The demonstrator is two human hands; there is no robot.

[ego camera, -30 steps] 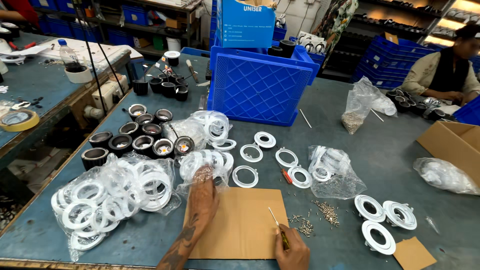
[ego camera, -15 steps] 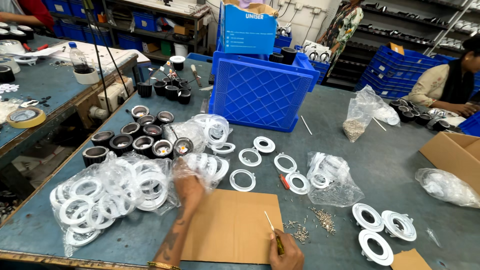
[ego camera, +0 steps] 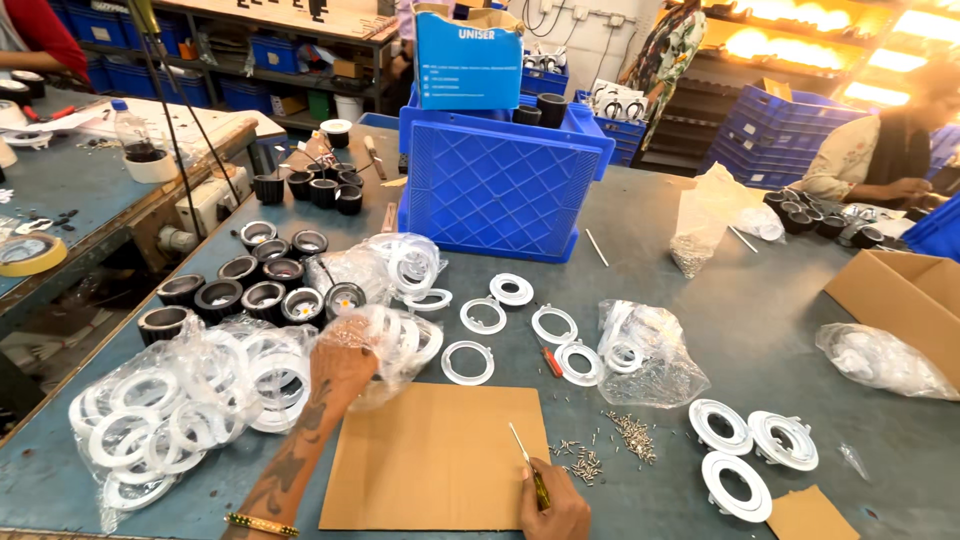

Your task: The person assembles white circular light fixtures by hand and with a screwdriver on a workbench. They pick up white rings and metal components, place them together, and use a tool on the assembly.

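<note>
White trim rings (ego camera: 400, 335) in a clear bag sit under your left hand (ego camera: 343, 368), fingers curled into the plastic; draw one out gently (your right hand (ego camera: 556, 505) grips a screwdriver (ego camera: 528, 468)).

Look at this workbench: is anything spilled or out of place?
Yes. Small screws lie scattered loose on the table beside the cardboard sheet, near the right hand, not in any container.

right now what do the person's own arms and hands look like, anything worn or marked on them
Both arms are bare, with no sleeves or gloves in view. The left hand leads back to a forearm with a long dark tattoo, and a beaded gold-coloured bangle sits around it near the frame's bottom edge. The right hand shows no ring or band.
</note>
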